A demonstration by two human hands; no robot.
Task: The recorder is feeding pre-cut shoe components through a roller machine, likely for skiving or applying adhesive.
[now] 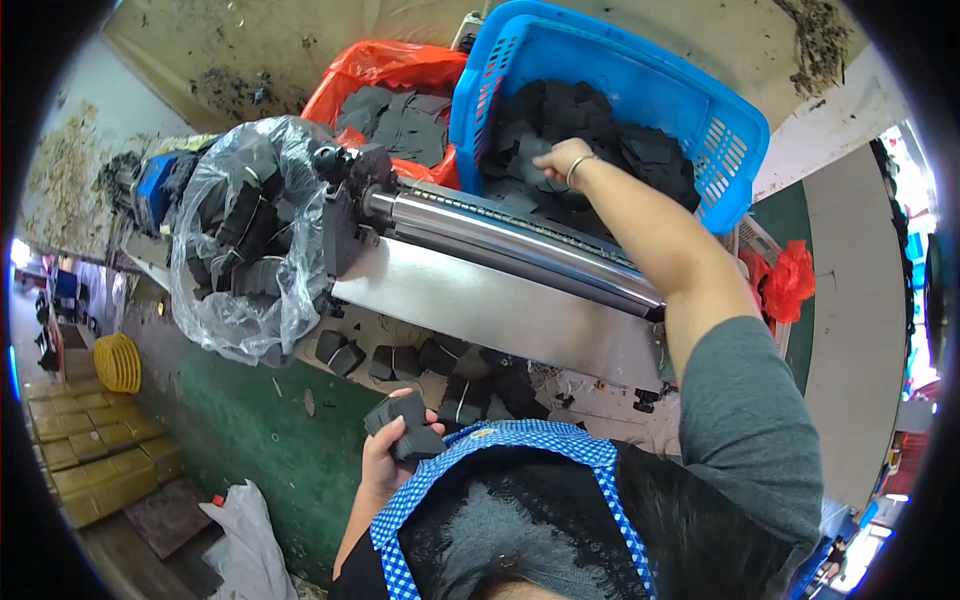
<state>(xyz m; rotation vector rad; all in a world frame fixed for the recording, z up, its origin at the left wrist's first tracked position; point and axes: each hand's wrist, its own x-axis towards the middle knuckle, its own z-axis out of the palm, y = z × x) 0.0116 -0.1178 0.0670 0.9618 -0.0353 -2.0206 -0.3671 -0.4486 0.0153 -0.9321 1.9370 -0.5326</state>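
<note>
My left hand is closed round a small stack of dark grey flat pieces, close to my blue checked apron. My right arm stretches over the steel roller machine into a blue plastic basket at the back. There my right hand, with a bangle at the wrist, has its fingers drawn together above a heap of loose dark grey pieces. A greyish piece lies right at its fingertips; whether they grip it is not clear.
Left of the basket stands a red bag of similar pieces. A clear plastic bag holds tied bundles beside the machine's left end. More tied bundles lie below its metal plate. Yellow blocks and a yellow basket are far left.
</note>
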